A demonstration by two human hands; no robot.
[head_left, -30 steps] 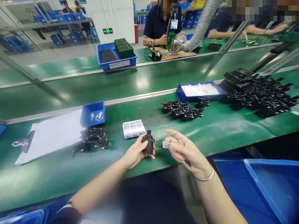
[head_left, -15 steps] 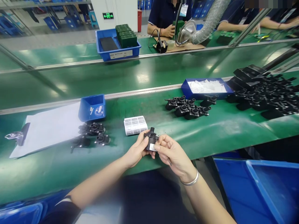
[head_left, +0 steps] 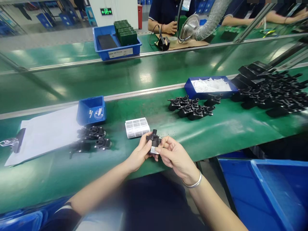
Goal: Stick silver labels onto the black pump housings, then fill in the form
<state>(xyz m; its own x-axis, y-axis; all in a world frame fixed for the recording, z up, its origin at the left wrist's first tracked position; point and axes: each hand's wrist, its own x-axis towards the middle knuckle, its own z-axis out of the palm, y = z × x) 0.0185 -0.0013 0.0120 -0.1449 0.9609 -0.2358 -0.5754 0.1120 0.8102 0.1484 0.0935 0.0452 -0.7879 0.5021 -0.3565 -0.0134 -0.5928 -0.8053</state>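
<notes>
Head view: a green workbench (head_left: 228,138) is seen from above, with small black parts set out on it. At centre left of the frame, a white paper (head_left: 53,130) is held under a metal clip (head_left: 19,141), and a small blue bin (head_left: 91,120) is set by its upper right corner; a few black parts (head_left: 96,132) are grouped below the bin. Near the centre, just beyond the left hand (head_left: 138,157), a sheet of printed labels (head_left: 137,127) is laid. At right of centre, a second group of black parts (head_left: 190,108) is placed in front of a blue box (head_left: 209,95) filled with white scraps (head_left: 211,85); a large heap of black parts (head_left: 274,93) is spread at the right edge. At the top, a co-worker (head_left: 170,9) is partly seen behind a silver hose (head_left: 210,22).

One black pump-like part (head_left: 154,140) is held upright below the frame's centre, clamped between the left thumb and fingers. A white label (head_left: 154,149) is seen low on its front, its right edge touched by the thumb of the right hand (head_left: 178,157); whether it is pinched or only pressed cannot be told. Both forearms are angled inward from the bottom corners, the right fingers curled.
</notes>
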